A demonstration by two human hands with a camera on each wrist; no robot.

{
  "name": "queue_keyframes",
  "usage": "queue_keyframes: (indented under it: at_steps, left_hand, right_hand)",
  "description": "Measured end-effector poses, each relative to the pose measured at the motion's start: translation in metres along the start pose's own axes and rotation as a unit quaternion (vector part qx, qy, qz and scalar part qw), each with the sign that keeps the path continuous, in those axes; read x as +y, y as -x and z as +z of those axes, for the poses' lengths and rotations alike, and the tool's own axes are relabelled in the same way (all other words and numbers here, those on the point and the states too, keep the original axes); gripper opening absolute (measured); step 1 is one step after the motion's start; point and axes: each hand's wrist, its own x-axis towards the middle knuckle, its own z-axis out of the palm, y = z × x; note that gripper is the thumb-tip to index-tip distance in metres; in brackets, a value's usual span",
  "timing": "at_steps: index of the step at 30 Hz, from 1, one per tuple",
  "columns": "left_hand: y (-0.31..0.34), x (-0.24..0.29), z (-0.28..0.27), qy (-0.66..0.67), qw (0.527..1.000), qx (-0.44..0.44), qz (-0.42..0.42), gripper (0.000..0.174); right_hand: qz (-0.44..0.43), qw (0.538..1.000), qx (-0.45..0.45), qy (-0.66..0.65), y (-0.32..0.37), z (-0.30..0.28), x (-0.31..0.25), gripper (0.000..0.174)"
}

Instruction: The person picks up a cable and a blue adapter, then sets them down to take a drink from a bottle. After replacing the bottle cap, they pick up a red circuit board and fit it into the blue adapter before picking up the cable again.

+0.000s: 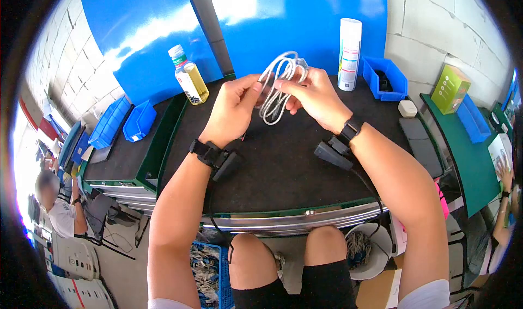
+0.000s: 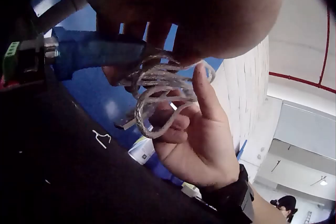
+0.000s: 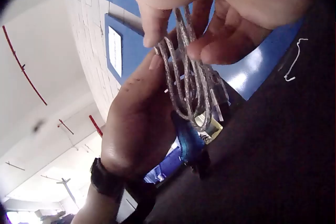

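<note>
A coil of pale braided cable [image 1: 280, 86] hangs in several loops between both hands, above the dark bench top. My left hand [image 1: 231, 105] holds the coil from its left side, thumb and fingers at the loops. From the other side my right hand [image 1: 316, 99] grips it, the thumb lying across the strands. By the left hand is a translucent blue plug [image 2: 100, 53], with a metal end and a green terminal block [image 2: 10, 58] beyond it. The same blue plug [image 3: 189, 140] hangs below the loops in the right wrist view.
Behind the hands stand a bottle of yellow liquid [image 1: 192, 80] and a white spray can [image 1: 349, 56]. Blue bins [image 1: 397, 80] sit at the back right and left. A bent white strip [image 2: 101, 139] lies on the dark bench mat [image 1: 261, 173]. Another person [image 1: 60, 211] sits far left.
</note>
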Motion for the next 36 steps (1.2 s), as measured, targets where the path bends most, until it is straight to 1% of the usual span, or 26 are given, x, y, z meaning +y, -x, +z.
queue_keyframes:
  at_steps: [2,3,5,6,8,10,11,13,15,17,18,20,21,23,24,26,27,29,32,36]
  left_hand:
    - [-0.001,0.0,0.0,0.047,0.998,0.03,-0.028,0.032]
    - [-0.002,0.002,0.0,0.047,0.998,0.029,-0.028,0.032]
    - [-0.001,0.007,0.0,0.06,0.996,0.057,-0.017,0.028]
    - [-0.001,0.005,0.001,0.06,0.996,0.056,-0.017,0.028]
    - [-0.003,0.0,0.002,-0.012,0.999,0.031,0.028,0.028]
    - [-0.002,0.002,-0.001,-0.024,0.999,0.017,0.03,0.028]
    - [-0.002,0.003,-0.002,-0.036,0.999,0.004,0.033,0.027]
    - [-0.004,-0.002,-0.002,-0.029,0.999,0.006,0.033,0.025]
    - [-0.003,-0.003,-0.001,-0.022,0.999,0.007,0.034,0.024]
    - [-0.001,0.003,0.002,-0.043,0.998,0.003,0.037,0.02]
    - [0.0,0.004,0.004,-0.043,0.998,0.003,0.037,0.02]
    - [0.002,0.006,0.007,-0.013,0.999,-0.036,0.018,0.025]
    - [0.004,0.008,0.007,-0.013,0.999,-0.036,0.017,0.025]
    - [0.006,0.014,0.006,-0.139,0.986,-0.025,0.083,0.03]
    - [0.005,0.014,0.005,-0.139,0.986,-0.026,0.083,0.03]
    - [0.003,0.014,0.003,-0.143,0.989,-0.037,0.027,0.028]
    - [0.002,0.013,0.003,-0.143,0.989,-0.038,0.027,0.028]
    - [0.001,0.008,0.004,-0.069,0.997,-0.043,-0.001,0.025]
    - [0.001,0.007,0.003,-0.044,0.997,-0.057,-0.022,0.024]
    - [0.002,0.014,0.001,-0.037,0.996,-0.069,-0.051,0.021]
  right_hand:
    - [0.003,1.0,0.002,-0.013,0.0,0.0,0.0,0.022]
    - [0.003,1.0,0.002,-0.013,0.0,0.001,0.0,0.022]
    - [-0.003,1.0,0.0,-0.016,0.001,0.003,-0.001,0.021]
    - [0.002,0.999,0.005,-0.037,0.002,0.005,-0.002,0.02]
    - [-0.004,0.999,0.017,-0.048,0.001,0.003,-0.004,0.02]
    - [-0.026,0.995,0.053,-0.077,0.002,0.005,-0.007,0.019]
    - [-0.026,0.995,0.052,-0.077,0.001,0.005,-0.006,0.019]
    - [-0.037,0.993,0.044,-0.104,0.0,0.004,-0.004,0.02]
    - [-0.047,0.993,0.042,-0.102,0.0,0.005,-0.004,0.02]
    - [-0.056,0.993,0.04,-0.1,0.001,0.006,-0.006,0.021]
    - [-0.059,0.992,0.036,-0.107,0.002,0.006,-0.008,0.022]
    - [-0.061,0.991,0.031,-0.114,0.002,0.006,-0.007,0.024]
    - [-0.067,0.989,0.033,-0.126,0.0,0.006,-0.004,0.026]
    - [-0.074,0.987,0.036,-0.137,-0.003,0.006,-0.001,0.028]
    - [-0.079,0.986,0.021,-0.143,-0.004,0.006,0.0,0.03]
    - [-0.084,0.985,-0.003,-0.151,-0.003,0.005,0.0,0.033]
    - [-0.084,0.985,-0.003,-0.151,-0.003,0.005,0.0,0.033]
    - [-0.111,0.99,0.005,-0.083,-0.003,0.005,-0.005,0.035]
    - [-0.099,0.993,0.001,-0.056,-0.004,0.002,-0.005,0.037]
    - [-0.1,0.993,-0.006,-0.066,-0.001,0.005,-0.006,0.037]
